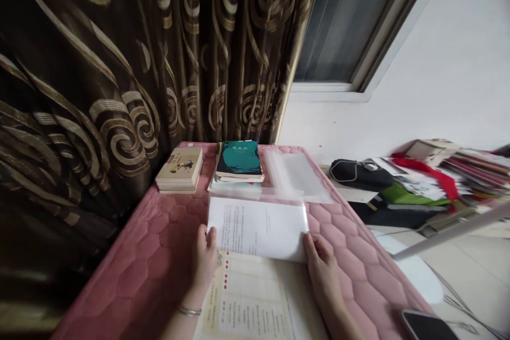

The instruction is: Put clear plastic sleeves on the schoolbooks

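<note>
An open book [255, 297] with cream printed pages lies before me on the pink quilted surface. Across its far part a white printed sheet [255, 226] shows, with a clear plastic cover [274, 196] along its far edge. The book's near end is cut off by the frame. My left hand [206, 255] pinches the left edge between thumb and fingers; a bracelet circles that wrist. On the opposite side, my right hand [321, 255] is closed on the right edge, thumb on top. Whether the sheet belongs to the book I cannot tell.
Beyond the hands stand a stack of beige books [179, 170], a pile topped by a teal book [241, 158], and several clear plastic covers [298, 175]. A phone [428, 324] lies near right. Patterned curtains [179, 64] border the left; clutter [418, 186] fills the right.
</note>
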